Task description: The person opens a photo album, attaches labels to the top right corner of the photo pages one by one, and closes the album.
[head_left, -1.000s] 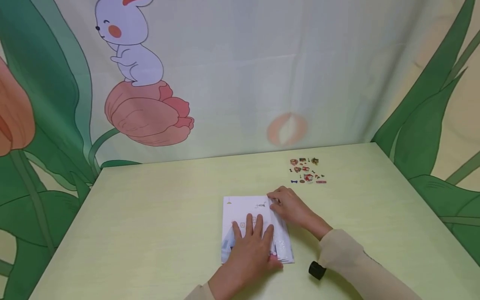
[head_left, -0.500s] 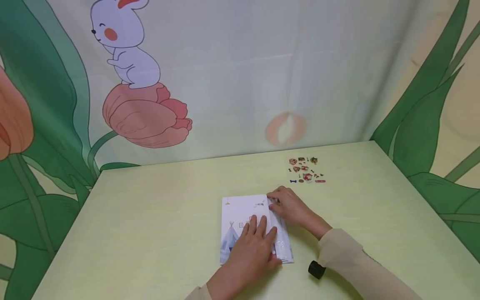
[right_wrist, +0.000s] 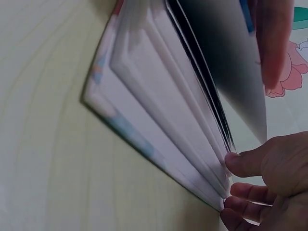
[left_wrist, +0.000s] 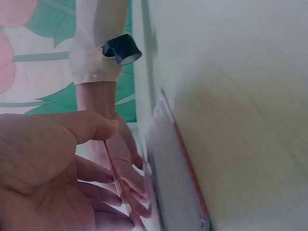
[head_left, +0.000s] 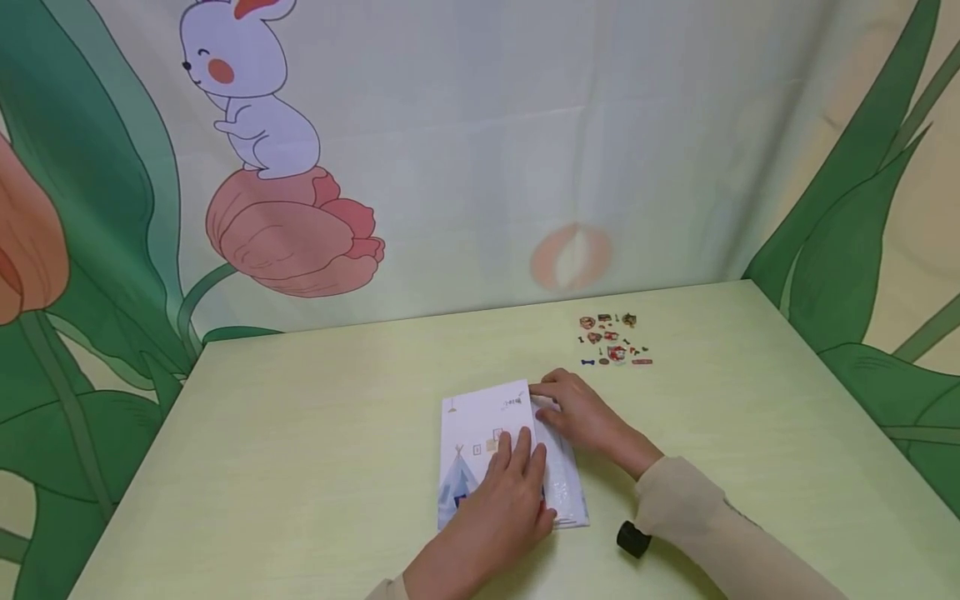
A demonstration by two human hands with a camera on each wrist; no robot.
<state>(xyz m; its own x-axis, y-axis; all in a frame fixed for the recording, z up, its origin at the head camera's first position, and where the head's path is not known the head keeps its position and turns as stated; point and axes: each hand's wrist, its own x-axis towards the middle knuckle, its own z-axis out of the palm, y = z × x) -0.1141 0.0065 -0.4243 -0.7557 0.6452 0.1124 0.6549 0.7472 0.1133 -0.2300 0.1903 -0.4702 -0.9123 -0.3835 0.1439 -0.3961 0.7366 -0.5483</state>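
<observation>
Pinching booklet [right_wrist: 159,91] with right hand [head_left: 579,408]; touching lifted cover [head_left: 478,421] with left hand [head_left: 501,504], cannot tell if gripping. Could crease cover by lifting unevenly at 1 corner.

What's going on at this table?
A person's two hands are busy with a book lying on the table. The left hand holds its white front cover, tilted up off the pages, while the right hand grips the pages near their far right corner. Farther back lie small colourful cutouts, possibly stickers.
</observation>
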